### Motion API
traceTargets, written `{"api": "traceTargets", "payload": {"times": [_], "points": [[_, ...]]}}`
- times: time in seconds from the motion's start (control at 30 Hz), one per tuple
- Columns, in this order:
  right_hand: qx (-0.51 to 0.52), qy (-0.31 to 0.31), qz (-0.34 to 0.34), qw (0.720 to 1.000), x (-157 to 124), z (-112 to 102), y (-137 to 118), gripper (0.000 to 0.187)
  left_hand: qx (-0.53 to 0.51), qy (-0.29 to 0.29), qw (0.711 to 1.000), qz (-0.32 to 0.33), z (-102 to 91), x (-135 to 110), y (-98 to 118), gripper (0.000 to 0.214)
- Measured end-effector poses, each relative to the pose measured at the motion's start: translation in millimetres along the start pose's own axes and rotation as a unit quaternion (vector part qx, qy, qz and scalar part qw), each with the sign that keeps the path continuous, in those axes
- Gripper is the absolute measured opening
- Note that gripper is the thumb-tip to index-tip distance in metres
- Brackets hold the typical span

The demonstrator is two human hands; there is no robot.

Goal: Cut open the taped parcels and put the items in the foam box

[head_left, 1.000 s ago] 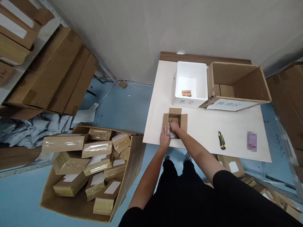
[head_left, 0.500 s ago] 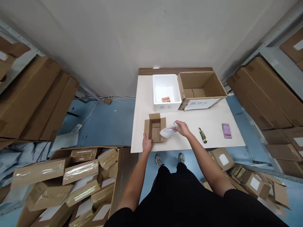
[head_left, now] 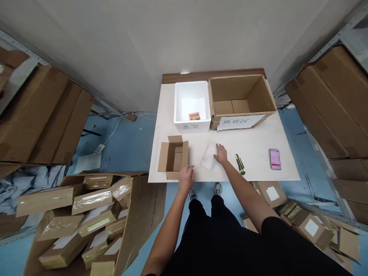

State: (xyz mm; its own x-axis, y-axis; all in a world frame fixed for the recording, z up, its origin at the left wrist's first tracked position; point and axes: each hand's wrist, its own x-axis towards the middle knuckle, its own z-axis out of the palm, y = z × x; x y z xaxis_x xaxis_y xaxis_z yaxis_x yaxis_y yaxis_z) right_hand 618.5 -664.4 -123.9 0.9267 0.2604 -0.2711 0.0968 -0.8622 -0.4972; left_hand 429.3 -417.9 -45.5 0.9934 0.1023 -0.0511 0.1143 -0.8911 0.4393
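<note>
On the table (head_left: pixel 253 143), the right hand (head_left: pixel 221 154) rests spread against a packet (head_left: pixel 209 159); left hand (head_left: pixel 186 176) beside carton (head_left: pixel 173 175), grip unclear.

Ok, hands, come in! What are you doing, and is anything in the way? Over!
Left hand by small open box, touch unclear. Right hand at white packet on table. Cutter further right, seemingly out of the way.

Toward the rear, we meet the upright walls of the white bin (head_left: pixel 192 127) and large carton (head_left: pixel 243 88), standing side by side. We can pass between the utility knife (head_left: pixel 240 165) and the purple item (head_left: pixel 275 159); leftward, the small open carton (head_left: pixel 178 154) (flaps spread) obstructs low travel.
</note>
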Motion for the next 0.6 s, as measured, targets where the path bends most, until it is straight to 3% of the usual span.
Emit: {"api": "traceTargets", "payload": {"times": [0.07,0.13,0.2,0.3,0.37,0.5,0.6], "points": [[0.034,0.037,0.008,0.999,-22,8,21,0.071,-0.051,-0.056,0.996,0.039,38.4,30,41,0.034],[0.069,0.04,0.015,0.997,-44,18,41,0.067,-0.061,-0.1,0.993,0.016,77.2,66,71,0.038],[0.103,0.033,0.028,0.994,-62,28,57,0.062,-0.046,-0.13,0.99,-0.039,110.5,99,87,0.052],[0.149,0.032,0.058,0.987,-77,40,71,0.058,-0.058,-0.128,0.984,-0.105,143.7,129,90,0.029],[0.179,0.031,0.081,0.98,-78,43,73,0.056,-0.143,-0.104,0.975,-0.133,154.1,135,84,0.016],[0.207,0.021,0.118,0.971,-70,41,61,0.055,-0.351,-0.067,0.917,-0.178,154.9,126,65,0.032],[0.18,0.009,0.135,0.974,-58,39,48,0.056,-0.378,-0.067,0.904,-0.187,150.0,117,54,0.035]]}}
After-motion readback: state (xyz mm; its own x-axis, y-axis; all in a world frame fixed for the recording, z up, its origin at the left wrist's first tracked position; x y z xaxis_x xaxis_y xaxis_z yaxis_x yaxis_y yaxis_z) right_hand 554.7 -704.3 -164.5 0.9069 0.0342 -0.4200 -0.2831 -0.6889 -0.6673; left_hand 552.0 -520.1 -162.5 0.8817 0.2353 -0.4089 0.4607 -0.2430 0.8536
